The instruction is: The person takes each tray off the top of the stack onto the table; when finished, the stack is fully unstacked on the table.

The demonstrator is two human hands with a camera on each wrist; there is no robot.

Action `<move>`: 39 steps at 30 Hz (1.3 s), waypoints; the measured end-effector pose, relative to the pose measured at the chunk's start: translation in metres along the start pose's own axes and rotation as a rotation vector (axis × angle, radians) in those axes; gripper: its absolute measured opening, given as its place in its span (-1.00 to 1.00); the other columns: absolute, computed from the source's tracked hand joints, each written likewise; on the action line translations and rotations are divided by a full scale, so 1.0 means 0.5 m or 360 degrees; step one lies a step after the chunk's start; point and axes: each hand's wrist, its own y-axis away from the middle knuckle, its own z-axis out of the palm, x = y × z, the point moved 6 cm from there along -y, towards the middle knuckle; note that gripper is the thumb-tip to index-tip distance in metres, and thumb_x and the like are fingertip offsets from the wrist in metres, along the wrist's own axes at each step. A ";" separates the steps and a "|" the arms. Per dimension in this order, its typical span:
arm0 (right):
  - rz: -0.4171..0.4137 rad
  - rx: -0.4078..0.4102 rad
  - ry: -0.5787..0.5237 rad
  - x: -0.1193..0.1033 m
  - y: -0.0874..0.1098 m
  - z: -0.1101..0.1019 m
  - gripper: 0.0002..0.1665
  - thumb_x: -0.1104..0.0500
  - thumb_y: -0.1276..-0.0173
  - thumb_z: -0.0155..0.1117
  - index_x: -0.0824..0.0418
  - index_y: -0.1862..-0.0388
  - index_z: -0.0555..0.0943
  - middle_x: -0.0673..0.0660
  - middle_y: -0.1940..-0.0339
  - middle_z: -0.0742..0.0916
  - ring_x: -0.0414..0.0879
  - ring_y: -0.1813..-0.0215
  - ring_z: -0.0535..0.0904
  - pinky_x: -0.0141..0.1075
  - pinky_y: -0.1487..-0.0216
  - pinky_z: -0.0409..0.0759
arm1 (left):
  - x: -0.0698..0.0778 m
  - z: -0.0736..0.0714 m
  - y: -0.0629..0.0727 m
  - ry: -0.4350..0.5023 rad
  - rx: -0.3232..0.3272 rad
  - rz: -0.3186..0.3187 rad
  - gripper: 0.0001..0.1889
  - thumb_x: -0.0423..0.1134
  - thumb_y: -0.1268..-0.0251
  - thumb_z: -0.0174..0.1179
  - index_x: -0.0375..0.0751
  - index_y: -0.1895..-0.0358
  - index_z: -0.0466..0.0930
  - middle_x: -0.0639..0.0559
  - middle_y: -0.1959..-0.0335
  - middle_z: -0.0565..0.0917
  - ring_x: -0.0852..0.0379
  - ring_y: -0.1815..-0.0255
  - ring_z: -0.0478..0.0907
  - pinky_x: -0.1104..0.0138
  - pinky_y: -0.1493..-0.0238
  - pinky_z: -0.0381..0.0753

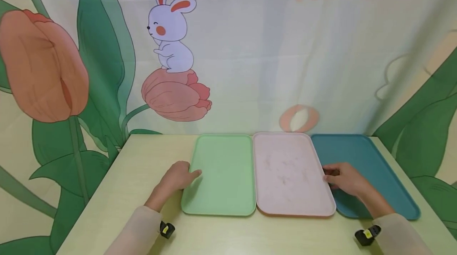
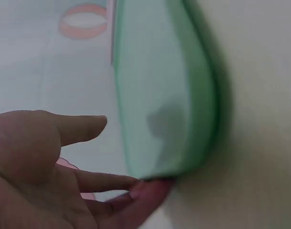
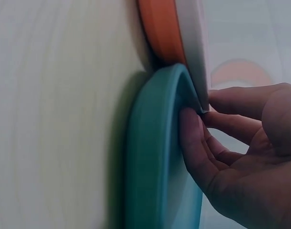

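A light green tray [image 1: 223,175], a pale pink tray [image 1: 292,175] and a teal tray [image 1: 371,183] lie side by side on the table. Beneath the pink tray, an orange tray [image 3: 160,31] shows its edge in the right wrist view. My left hand [image 1: 182,175] is at the green tray's left edge; its fingertips [image 2: 152,191] touch the edge from below, while the thumb stands apart above. My right hand [image 1: 346,177] pinches the pink tray's right edge between thumb and index finger, with other fingers over the teal tray.
The pale wooden table [image 1: 143,171] backs onto a printed curtain [image 1: 242,48] with a rabbit and tulips. Bare tabletop lies left of the green tray and along the front. Each wrist wears a small black camera [image 1: 167,230].
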 end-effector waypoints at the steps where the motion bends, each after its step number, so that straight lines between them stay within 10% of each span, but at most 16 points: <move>1: -0.0008 0.0001 -0.0003 -0.001 -0.001 0.001 -0.41 0.36 -0.59 0.19 0.70 -0.44 0.35 0.43 -0.06 0.71 0.18 -0.04 0.70 -0.07 0.10 0.81 | 0.007 -0.002 0.001 -0.0048 0.0010 -0.0020 -0.47 -0.03 -0.55 0.24 -0.61 -0.02 0.59 -0.41 0.05 0.62 -0.21 0.15 0.60 -0.04 0.08 0.66; 8: -0.0016 0.0010 -0.0012 -0.004 -0.001 0.003 -0.42 0.38 -0.58 0.17 0.74 -0.42 0.34 0.40 0.00 0.71 0.17 -0.01 0.70 -0.07 0.12 0.80 | 0.110 0.014 -0.007 -0.0011 0.0234 0.0180 -0.41 -0.06 -0.54 0.27 -0.58 -0.30 0.51 -0.41 -0.13 0.55 -0.32 -0.08 0.60 -0.11 -0.13 0.65; 19: -0.0012 0.0020 -0.0037 0.000 0.001 0.001 -0.41 0.37 -0.58 0.20 0.71 -0.44 0.35 0.37 0.03 0.71 0.16 0.00 0.70 -0.08 0.12 0.81 | 0.248 0.132 -0.040 0.0483 0.0063 0.0441 -0.55 -0.16 -0.46 0.37 -0.47 -0.19 0.60 -0.22 0.04 0.63 -0.05 0.08 0.63 0.13 0.04 0.66; 39: 0.0003 0.0067 -0.0011 0.006 0.002 -0.004 -0.42 0.37 -0.58 0.20 0.70 -0.42 0.37 0.38 0.01 0.72 0.16 0.00 0.70 -0.06 0.11 0.81 | 0.283 0.213 -0.091 0.0579 -0.0037 0.0209 -0.77 -0.32 -0.27 0.46 -0.31 0.18 0.59 0.08 0.43 0.66 0.20 0.51 0.58 0.38 0.42 0.52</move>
